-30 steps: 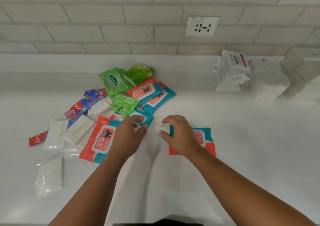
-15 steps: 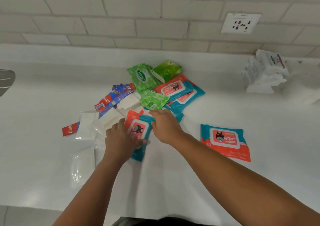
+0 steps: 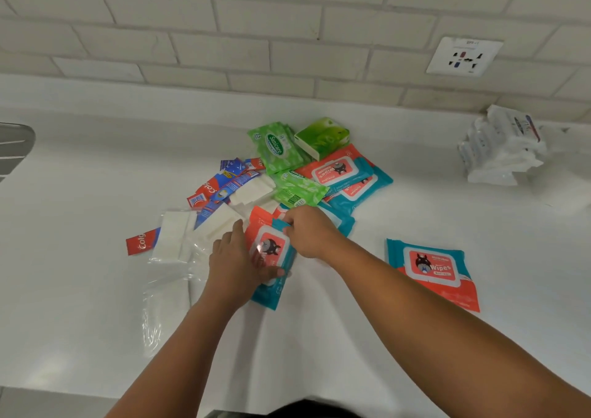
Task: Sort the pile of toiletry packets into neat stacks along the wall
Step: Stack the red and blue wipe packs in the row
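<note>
The left hand (image 3: 235, 264) grips a wipes pack (image 3: 271, 248) at the near edge of the pile (image 3: 287, 168), thumb across its face. The right hand (image 3: 308, 235) pinches its top. A second pack (image 3: 431, 268) lies apart on the desk (image 3: 415, 347).

We log two bare hands, the left hand (image 3: 236, 267) and the right hand (image 3: 311, 233). The left forearm (image 3: 179, 347) and the right forearm (image 3: 431, 315) are uncovered along all of their visible length, down to the frame edge. The left thumb (image 3: 271, 273) shows a short, plain nail. At bottom centre we note a strip of dark garment (image 3: 307, 409), kind not determinable, with a greyish patch (image 3: 217, 413) just beside it.
</note>
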The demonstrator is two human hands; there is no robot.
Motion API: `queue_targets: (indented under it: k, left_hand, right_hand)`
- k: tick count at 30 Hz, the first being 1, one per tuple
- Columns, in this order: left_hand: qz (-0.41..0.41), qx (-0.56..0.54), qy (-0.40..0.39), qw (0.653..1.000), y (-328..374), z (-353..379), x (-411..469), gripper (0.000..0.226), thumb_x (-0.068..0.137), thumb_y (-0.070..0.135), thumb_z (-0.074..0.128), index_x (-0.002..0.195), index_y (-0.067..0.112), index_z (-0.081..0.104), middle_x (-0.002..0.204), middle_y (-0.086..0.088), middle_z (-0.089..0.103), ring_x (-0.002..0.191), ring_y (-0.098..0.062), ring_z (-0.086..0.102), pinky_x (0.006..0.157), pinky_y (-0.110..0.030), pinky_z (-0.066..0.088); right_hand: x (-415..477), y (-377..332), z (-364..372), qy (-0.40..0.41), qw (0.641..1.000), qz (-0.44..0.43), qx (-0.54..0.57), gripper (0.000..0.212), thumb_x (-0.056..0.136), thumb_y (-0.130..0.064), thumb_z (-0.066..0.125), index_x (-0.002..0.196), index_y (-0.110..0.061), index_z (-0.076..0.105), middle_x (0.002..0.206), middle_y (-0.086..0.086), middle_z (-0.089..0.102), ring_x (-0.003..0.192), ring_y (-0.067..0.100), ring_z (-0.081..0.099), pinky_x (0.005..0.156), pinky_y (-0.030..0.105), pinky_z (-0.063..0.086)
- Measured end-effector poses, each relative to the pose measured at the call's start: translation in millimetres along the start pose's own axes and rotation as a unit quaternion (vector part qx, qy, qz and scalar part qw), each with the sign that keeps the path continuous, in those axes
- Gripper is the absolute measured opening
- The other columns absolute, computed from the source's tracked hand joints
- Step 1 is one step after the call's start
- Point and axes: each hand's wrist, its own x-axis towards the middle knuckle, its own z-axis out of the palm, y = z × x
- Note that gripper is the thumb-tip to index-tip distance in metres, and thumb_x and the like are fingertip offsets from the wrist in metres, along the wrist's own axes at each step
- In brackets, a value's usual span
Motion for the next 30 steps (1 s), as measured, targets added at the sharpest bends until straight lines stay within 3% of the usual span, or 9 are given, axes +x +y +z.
queue_targets:
  k: [4,7,9,12,14,16,20,26,30]
  left_hand:
    - [0.030,-0.123,0.008,0.992,-0.1,-15.4,3.0,0.083,0.078,0.053,0.079,0.147,0.024,0.043,0.137,0.001,0.060,0.117,-0.019,0.060,0.094,-0.043,0.058]
    - [0.058,-0.195,-0.003,0.979,7.5,-31.8,2.2,0.066,0.084,0.049,0.075,0.141,0.027,0.048,0.131,0.007,0.064,0.113,-0.018,0.066,0.084,-0.033,0.060]
    - [0.088,-0.222,-0.018,0.971,18.0,-40.8,-0.4,0.047,0.083,0.046,0.076,0.123,0.034,0.055,0.112,0.016,0.068,0.101,-0.010,0.070,0.071,-0.020,0.059]
    - [0.109,-0.251,-0.045,0.961,40.2,-46.6,-7.2,0.029,0.081,0.038,0.080,0.102,0.040,0.060,0.087,0.026,0.071,0.079,-0.002,0.073,0.062,-0.018,0.057]
    - [0.112,-0.279,-0.045,0.953,52.8,-44.4,-10.8,0.023,0.080,0.035,0.082,0.093,0.039,0.064,0.077,0.026,0.071,0.072,0.001,0.073,0.056,-0.016,0.056]
    - [0.106,-0.322,-0.030,0.940,64.7,-41.0,-14.7,0.017,0.082,0.033,0.081,0.090,0.034,0.067,0.076,0.019,0.074,0.068,-0.002,0.074,0.053,-0.019,0.057]
    - [0.063,-0.439,-0.004,0.896,82.3,-30.4,-22.1,0.010,0.086,0.026,0.079,0.089,0.027,0.069,0.077,0.011,0.077,0.067,-0.008,0.075,0.050,-0.020,0.056]
    - [0.007,-0.596,-0.011,0.803,105.6,-4.5,-35.5,0.006,0.095,0.022,0.069,0.098,0.019,0.065,0.084,0.006,0.078,0.078,-0.016,0.077,0.056,-0.032,0.060]
    - [0.063,-0.567,-0.088,0.816,119.8,21.4,-48.7,0.015,0.095,0.023,0.068,0.106,0.018,0.060,0.097,-0.006,0.078,0.084,-0.024,0.077,0.061,-0.040,0.062]
  right_hand:
    - [-14.3,7.8,-9.9,0.015,0.984,-0.043,0.170,0.017,0.101,-0.027,0.054,0.112,-0.018,0.063,0.112,0.000,0.068,0.102,0.016,0.065,0.082,0.031,0.058]
    - [-23.5,15.2,-12.2,0.028,0.963,-0.057,0.264,0.014,0.102,-0.031,0.052,0.108,-0.023,0.062,0.105,-0.006,0.069,0.097,0.009,0.066,0.078,0.027,0.058]
    - [-27.5,20.2,-13.4,0.051,0.948,-0.044,0.310,0.011,0.101,-0.035,0.053,0.103,-0.030,0.062,0.100,-0.011,0.069,0.092,0.004,0.068,0.071,0.023,0.057]
    - [-33.9,30.2,-16.1,0.097,0.908,-0.009,0.408,0.004,0.097,-0.037,0.060,0.095,-0.037,0.063,0.101,-0.010,0.070,0.088,0.005,0.071,0.065,0.021,0.058]
    - [-41.6,38.3,-17.4,0.101,0.858,0.018,0.504,0.006,0.092,-0.039,0.066,0.098,-0.037,0.064,0.102,-0.006,0.073,0.088,0.011,0.074,0.067,0.028,0.061]
    - [-51.1,52.1,-15.6,0.084,0.811,0.034,0.577,0.028,0.081,-0.045,0.075,0.105,-0.036,0.062,0.101,-0.006,0.075,0.091,0.014,0.075,0.072,0.033,0.062]
    - [-78.3,87.0,-6.7,0.010,0.780,0.051,0.624,0.059,0.068,-0.041,0.085,0.119,-0.025,0.059,0.111,0.000,0.075,0.102,0.021,0.072,0.086,0.039,0.059]
    - [-120.1,127.1,7.6,0.000,0.742,0.043,0.669,0.044,0.083,-0.030,0.077,0.122,-0.014,0.065,0.118,0.012,0.072,0.108,0.034,0.069,0.086,0.041,0.059]
    - [-135.0,146.8,-7.5,0.074,0.721,0.072,0.685,0.039,0.089,-0.035,0.064,0.125,-0.021,0.064,0.117,0.005,0.073,0.106,0.025,0.071,0.078,0.040,0.060]
